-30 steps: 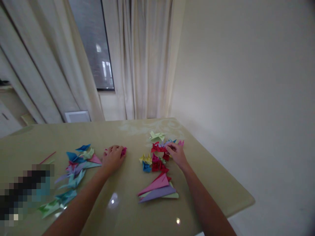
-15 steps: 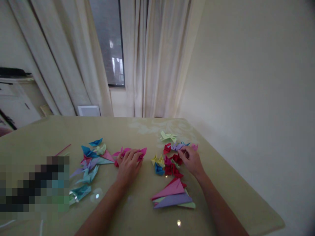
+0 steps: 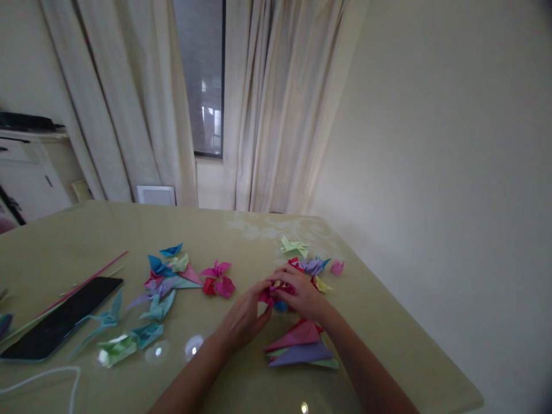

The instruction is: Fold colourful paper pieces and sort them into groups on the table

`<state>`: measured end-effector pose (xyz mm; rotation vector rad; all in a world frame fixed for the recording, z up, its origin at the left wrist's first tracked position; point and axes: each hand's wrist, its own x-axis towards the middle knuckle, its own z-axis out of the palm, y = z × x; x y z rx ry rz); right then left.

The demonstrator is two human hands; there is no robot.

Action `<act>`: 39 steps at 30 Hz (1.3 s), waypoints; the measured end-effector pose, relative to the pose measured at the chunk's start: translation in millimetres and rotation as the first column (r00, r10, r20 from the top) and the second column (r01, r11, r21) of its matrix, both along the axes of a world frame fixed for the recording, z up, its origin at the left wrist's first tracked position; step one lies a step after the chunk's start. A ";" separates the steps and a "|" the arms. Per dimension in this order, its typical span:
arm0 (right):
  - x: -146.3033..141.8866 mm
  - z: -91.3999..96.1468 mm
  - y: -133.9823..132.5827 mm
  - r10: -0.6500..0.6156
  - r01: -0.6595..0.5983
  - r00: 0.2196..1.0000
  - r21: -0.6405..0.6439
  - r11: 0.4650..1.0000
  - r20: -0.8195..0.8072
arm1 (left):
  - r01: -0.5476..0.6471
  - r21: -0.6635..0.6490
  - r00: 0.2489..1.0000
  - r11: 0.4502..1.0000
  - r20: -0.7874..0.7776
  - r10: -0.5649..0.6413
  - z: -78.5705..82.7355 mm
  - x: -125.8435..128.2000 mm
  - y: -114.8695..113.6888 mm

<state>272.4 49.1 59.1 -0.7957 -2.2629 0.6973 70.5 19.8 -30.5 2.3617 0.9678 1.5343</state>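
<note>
My left hand (image 3: 246, 315) and my right hand (image 3: 304, 294) meet over the table, both closed on a magenta origami piece (image 3: 266, 296) between their fingertips. The fingers cover most of it. Below the right hand a blue folded paper (image 3: 280, 306) peeks out. Beyond that hand lie a red folded paper (image 3: 295, 263), a purple one (image 3: 313, 265) and a yellow one (image 3: 321, 284). A fan of folded paper sheets (image 3: 302, 352), pink, purple and green, rests between my forearms. Left of my hands sit pink and red folded papers (image 3: 219, 278).
A mixed group of folded papers (image 3: 161, 287) lies on the table (image 3: 241, 379) to the left. Farther left are a black phone (image 3: 64, 319), thin sticks (image 3: 92, 276) and a white cable (image 3: 47, 372). A pale green folded paper (image 3: 294, 246) lies at the back; a wall (image 3: 431, 172) borders the right.
My left hand has left the pink papers and moved right. My right hand has come left and nearer, and both now hold the magenta piece together.
</note>
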 end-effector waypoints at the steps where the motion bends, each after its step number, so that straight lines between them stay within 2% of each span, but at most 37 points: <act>1: -5.5 3.7 3.9 0.004 -0.004 1.000 0.017 1.000 0.018 | -0.018 -0.034 0.999 0.999 0.042 0.019 -0.5 -1.9 1.7; 5: -29.7 14.3 23.8 0.056 -0.064 0.994 0.079 0.995 0.095 | -0.108 -0.156 0.979 0.982 0.154 0.132 4.0 -9.7 9.5; 8: -44.1 20.2 40.0 0.025 -0.042 0.990 0.115 0.992 0.141 | -0.279 -0.175 0.940 0.944 0.154 0.306 11.3 -17.0 14.5; 10: -47.3 22.7 50.2 -0.057 0.038 0.990 0.143 0.989 0.132 | -0.473 -0.156 0.866 0.867 0.098 0.490 17.9 -24.0 15.4; 13: -42.2 21.3 63.5 -0.248 0.218 0.957 0.193 0.957 0.147 | -0.731 -0.129 0.683 0.671 -0.113 0.722 28.9 -36.0 12.6; 15: -36.1 16.4 70.7 -0.374 0.331 0.905 0.215 0.919 0.204 | -0.796 -0.130 0.602 0.592 -0.278 0.749 33.7 -42.5 10.1; 16: -33.4 13.1 73.7 -0.426 0.378 0.871 0.219 0.899 0.244 | -0.801 -0.143 0.592 0.582 -0.339 0.731 34.3 -44.8 9.5; 17: -31.5 9.4 76.3 -0.470 0.420 0.835 0.219 0.881 0.286 | -0.791 -0.167 0.602 0.589 -0.385 0.700 33.7 -46.3 9.6; 19: -29.6 1.8 80.7 -0.534 0.488 0.766 0.217 0.846 0.357 | -0.733 -0.243 0.670 0.636 -0.424 0.610 28.8 -47.2 11.9; 23: -28.5 -11.1 87.1 -0.602 0.568 0.684 0.217 0.794 0.412 | -0.536 -0.391 0.841 0.748 -0.324 0.432 14.0 -43.5 18.3; 25: -25.7 -15.7 89.7 -0.633 0.603 0.653 0.221 0.767 0.417 | -0.473 -0.389 0.881 0.790 -0.235 0.411 9.5 -39.9 18.7; 28: -18.2 -19.8 92.6 -0.661 0.631 0.631 0.226 0.742 0.406 | -0.398 -0.293 0.917 0.869 -0.148 0.369 9.0 -33.2 15.2; 31: -10.2 -18.4 94.1 -0.663 0.634 0.643 0.219 0.742 0.382 | -0.342 -0.151 0.936 0.928 -0.142 0.322 12.4 -28.0 10.2; 35: -5.3 -4.5 91.5 -0.668 0.637 0.675 0.209 0.742 0.314 | -0.298 -0.024 0.944 0.954 -0.156 0.291 14.8 -25.3 5.5; 36: -5.8 0.7 89.3 -0.653 0.623 0.699 0.202 0.756 0.292 | -0.287 -0.001 0.947 0.958 -0.149 0.284 14.9 -24.9 4.6; 37: -7.1 6.2 86.4 -0.612 0.586 0.745 0.177 0.791 0.265 | -0.276 0.022 0.951 0.961 -0.141 0.276 15.0 -24.5 3.7; 39: -12.1 16.2 78.4 -0.431 0.425 0.878 0.074 0.902 0.208 | -0.258 0.062 0.956 0.964 -0.128 0.264 15.8 -23.5 2.1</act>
